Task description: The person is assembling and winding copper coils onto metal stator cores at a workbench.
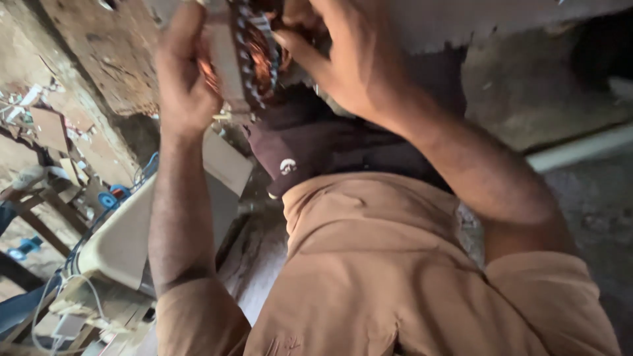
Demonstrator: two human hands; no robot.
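Cluttered workshop behind; left hand (184,72) and right hand (343,59) fingers grip copper-wound stator (247,56).

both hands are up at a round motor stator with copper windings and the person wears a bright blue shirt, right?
Not quite: the shirt is tan-brown, not bright blue, as the head view shows. The rest holds: the left hand and right hand are both up at the round metal motor stator with copper windings.
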